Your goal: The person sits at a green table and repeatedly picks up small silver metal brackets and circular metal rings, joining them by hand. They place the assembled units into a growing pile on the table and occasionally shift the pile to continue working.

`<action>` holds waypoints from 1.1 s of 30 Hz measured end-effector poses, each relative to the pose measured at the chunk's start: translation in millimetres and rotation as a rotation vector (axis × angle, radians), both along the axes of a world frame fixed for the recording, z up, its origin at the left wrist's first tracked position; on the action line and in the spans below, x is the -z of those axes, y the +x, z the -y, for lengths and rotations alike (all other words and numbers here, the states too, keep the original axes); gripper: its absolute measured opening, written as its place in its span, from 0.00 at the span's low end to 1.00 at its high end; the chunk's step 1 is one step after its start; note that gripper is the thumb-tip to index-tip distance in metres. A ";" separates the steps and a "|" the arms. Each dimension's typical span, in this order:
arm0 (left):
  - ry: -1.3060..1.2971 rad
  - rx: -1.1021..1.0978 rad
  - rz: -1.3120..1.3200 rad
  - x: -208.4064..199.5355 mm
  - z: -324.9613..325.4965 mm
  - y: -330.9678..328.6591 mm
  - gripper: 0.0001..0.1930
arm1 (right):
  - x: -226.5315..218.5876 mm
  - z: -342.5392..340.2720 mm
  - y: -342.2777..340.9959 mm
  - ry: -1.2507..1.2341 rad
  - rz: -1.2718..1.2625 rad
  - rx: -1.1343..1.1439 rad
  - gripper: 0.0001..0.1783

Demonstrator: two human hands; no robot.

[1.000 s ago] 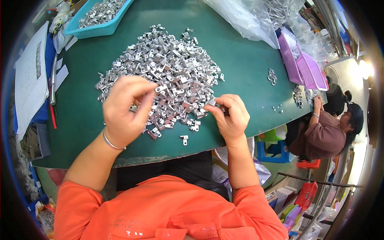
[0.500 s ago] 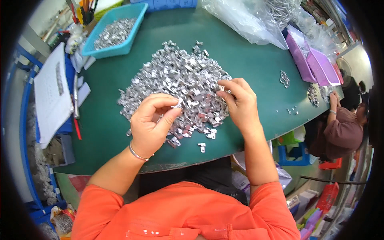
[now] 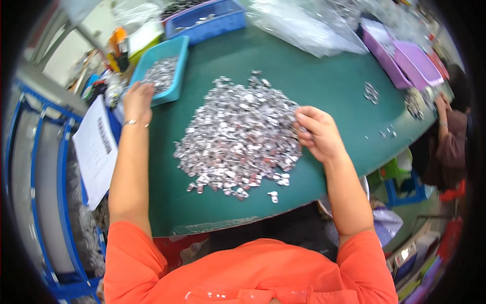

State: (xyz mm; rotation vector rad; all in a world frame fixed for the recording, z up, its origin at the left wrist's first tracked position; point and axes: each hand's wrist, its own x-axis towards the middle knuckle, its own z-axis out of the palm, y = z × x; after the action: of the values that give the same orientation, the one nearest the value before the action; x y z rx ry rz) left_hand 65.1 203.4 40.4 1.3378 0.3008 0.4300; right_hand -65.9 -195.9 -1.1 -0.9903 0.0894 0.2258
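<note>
A broad heap of small silver metal clips (image 3: 238,137) lies on the green table (image 3: 212,58), with a few loose ones by its near edge. My left hand (image 3: 137,101) is stretched out to the near left side of a turquoise tray (image 3: 177,83), which holds more small metal pieces (image 3: 162,73). Motion smears its fingers, so whether anything is in them is unclear. At the heap's right edge, my right hand (image 3: 320,134) is closed, thumb and fingers drawn together. What they pinch, if anything, is too small to make out.
Behind the tray stands a blue bin (image 3: 207,23). Clear plastic bags (image 3: 304,30) and purple trays (image 3: 417,66) sit at the far right. A paper sheet (image 3: 96,149) lies at the left. Another person (image 3: 450,137) works at the right end, near linked metal pieces (image 3: 371,93).
My left hand, which pinched a small metal clip over the heap, has swung left and away to the turquoise tray. My right hand stays by the heap's right edge. The view has shifted left.
</note>
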 end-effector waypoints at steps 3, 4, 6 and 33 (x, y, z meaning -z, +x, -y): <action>0.191 0.010 -0.005 -0.3 30.0 -39.0 0.22 | 2.2 6.1 3.0 0.055 -0.013 -0.079 0.07; 0.236 0.032 0.001 2.5 39.0 -52.4 0.20 | 0.0 7.7 1.5 0.059 -0.019 -0.095 0.07; 0.290 0.094 -0.009 6.2 63.0 -85.3 0.16 | 1.3 8.9 0.1 0.023 0.020 -0.082 0.07; 0.911 0.244 0.253 47.7 105.4 -137.6 0.05 | -2.5 -16.1 -16.0 -1.026 0.760 0.102 0.07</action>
State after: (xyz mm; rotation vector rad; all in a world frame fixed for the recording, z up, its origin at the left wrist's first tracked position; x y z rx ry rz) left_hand -72.5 98.1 -7.3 2.1463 -0.3174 0.5482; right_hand -81.8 -179.8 1.3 -2.0227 -0.4870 -0.3483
